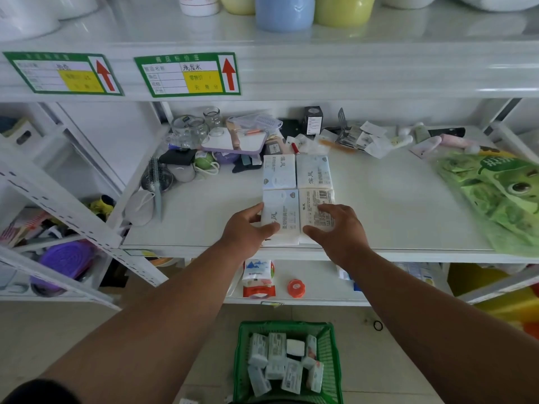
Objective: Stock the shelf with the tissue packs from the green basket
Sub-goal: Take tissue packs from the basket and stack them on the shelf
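My left hand (248,227) holds one front tissue pack (281,217); my right hand (335,228) lies flat on its neighbour (316,199). I should square both against the back row (297,172).

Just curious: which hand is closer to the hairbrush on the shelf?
Left. The left hand grips a tissue pack, with the hairbrush off to its left. The right hand rests on the neighbouring pack, farther from the brush.

Shelf price tag (186,74) reads 洗发水; tissue packs (313,172) read 淡风.
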